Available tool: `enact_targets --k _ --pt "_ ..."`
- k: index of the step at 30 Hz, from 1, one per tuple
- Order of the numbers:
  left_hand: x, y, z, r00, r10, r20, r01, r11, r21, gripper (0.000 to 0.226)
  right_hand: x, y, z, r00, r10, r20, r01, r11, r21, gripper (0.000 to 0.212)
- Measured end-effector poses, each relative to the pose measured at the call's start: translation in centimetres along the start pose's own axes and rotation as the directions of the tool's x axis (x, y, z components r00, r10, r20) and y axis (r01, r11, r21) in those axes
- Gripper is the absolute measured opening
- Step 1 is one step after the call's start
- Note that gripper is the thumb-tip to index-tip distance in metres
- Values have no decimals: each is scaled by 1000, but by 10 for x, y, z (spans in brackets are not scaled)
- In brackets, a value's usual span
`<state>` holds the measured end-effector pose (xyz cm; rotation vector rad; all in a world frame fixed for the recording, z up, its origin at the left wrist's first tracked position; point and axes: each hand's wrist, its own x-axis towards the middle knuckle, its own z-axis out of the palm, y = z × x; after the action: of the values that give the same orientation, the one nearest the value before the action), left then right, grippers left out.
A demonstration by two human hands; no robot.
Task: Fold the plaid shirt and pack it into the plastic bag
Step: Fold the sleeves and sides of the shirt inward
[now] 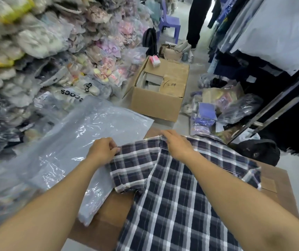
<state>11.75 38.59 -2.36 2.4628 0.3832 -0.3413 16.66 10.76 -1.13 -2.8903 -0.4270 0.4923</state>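
A navy and white plaid shirt [172, 196] lies spread on a brown cardboard surface [109, 214] in front of me. Its left sleeve [130, 171] sticks out to the left, partly over the plastic. My left hand [102, 150] pinches the sleeve's far edge. Further right, my right hand [177, 144] grips the fabric at the shirt's top edge near the shoulder. A stack of clear plastic bags [69, 156] lies flat to the left of the shirt, touching the sleeve.
Heaps of bagged goods [36, 60] fill the left side. An open cardboard box [159, 91] stands on the floor ahead. Bagged items [217, 107] and a rack of dark garments [271, 69] are on the right. A person's legs [197, 20] and a purple chair [168, 22] are at the back.
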Motion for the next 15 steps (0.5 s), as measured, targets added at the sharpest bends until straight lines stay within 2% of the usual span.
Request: enact_targets --k 3,6,9,13,15 --pt "-2 3 -5 1000 7 14 -6 999 -46 15 6 -6 0 999 33 -29 -35 996 -84 71" --pt "-9 13 -17 997 3 72 10 983 -185 17 12 -4 2 994 81 -68 -86 994 -72 51" --pt "-23 29 -35 983 21 181 49 928 -368 21 18 2 7 985 138 -101 -136 990 23 29" --pt "-49 71 -45 895 188 405 1 907 -422 17 18 9 1 976 179 -120 -144 957 253 14" --pt "-64 96 -40 828 257 498 -41 914 -403 15 15 17 -3 981 172 -96 -129 930 345 15"
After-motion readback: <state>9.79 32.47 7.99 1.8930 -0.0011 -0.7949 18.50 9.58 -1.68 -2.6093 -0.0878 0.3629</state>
